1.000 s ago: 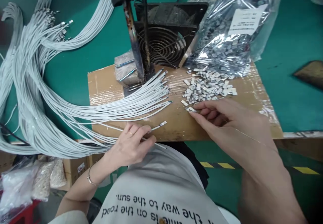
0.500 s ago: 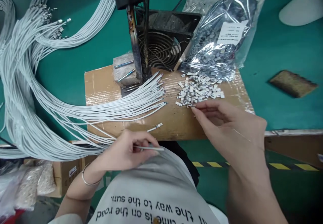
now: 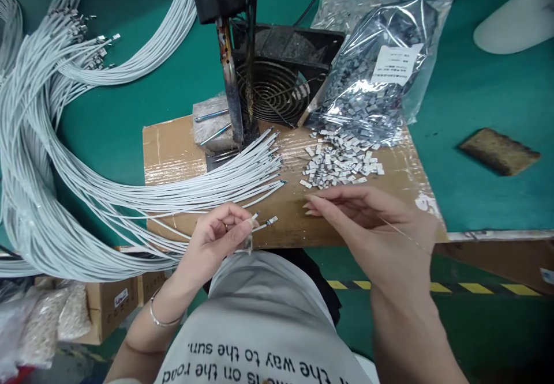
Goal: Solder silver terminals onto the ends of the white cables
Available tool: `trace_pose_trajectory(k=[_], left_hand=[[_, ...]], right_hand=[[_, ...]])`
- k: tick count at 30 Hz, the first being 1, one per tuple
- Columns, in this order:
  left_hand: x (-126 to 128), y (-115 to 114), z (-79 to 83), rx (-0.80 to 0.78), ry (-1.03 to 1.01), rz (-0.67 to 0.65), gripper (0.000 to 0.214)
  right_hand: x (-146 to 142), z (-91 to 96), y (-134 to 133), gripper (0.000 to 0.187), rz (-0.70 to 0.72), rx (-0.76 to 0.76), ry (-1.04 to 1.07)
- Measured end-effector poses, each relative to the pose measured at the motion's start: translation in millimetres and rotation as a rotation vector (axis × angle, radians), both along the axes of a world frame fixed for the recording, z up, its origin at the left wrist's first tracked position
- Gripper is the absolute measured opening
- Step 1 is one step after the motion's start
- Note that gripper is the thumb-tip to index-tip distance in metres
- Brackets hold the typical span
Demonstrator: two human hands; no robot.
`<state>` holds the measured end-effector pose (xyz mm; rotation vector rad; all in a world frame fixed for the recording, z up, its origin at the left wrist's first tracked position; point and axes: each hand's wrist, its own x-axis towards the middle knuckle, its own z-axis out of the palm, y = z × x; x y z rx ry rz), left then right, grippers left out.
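Note:
My left hand (image 3: 216, 240) pinches the end of a thin white wire (image 3: 255, 217) at the near edge of a cardboard sheet (image 3: 173, 147). A second wire with a small metal tip (image 3: 271, 221) lies just beside it. My right hand (image 3: 372, 228) hovers right of that tip, its thumb and fingers drawn together; what they pinch is too small to name. A loose pile of small silvery metal pieces (image 3: 341, 159) lies just beyond my right fingertips. A fan of white wires (image 3: 208, 185) spreads over the cardboard.
A dark upright tool post (image 3: 231, 78) and a black fan (image 3: 277, 84) stand behind the cardboard. A clear bag of metal pieces (image 3: 376, 78) lies at the back right. Big loops of white wire (image 3: 38, 159) cover the green table's left. A brown block (image 3: 500, 150) sits right.
My left hand rose from my lap to the cardboard's edge with the wire end. My right hand drew back from the pile of metal pieces toward the wire tip.

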<state>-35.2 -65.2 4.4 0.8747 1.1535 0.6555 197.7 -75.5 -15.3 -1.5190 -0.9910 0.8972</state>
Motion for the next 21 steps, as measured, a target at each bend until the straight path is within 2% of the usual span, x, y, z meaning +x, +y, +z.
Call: trace_pose_trajectory(k=[6,10,16,21], left_hand=[[2,2,4.2,-0.027,-0.02,0.008,0.031],[3,3,6.7,-0.044,-0.002,0.0,0.032],[3,5,11.1,-0.092,-0.042,0.021,0.029],[2,5,12.4,-0.152,-0.065,0.046,0.032]], right_hand=[[-16,-1.9,-3,0.008,0.1,-0.021,0.06],[-24,-2.5,-6,0.002,0.187,-0.053,0.155],[-34,5.6,-5,0.007,0.335,-0.123,0.263],[-40,11.0,-3,0.008,0.394,-0.089,0.314]])
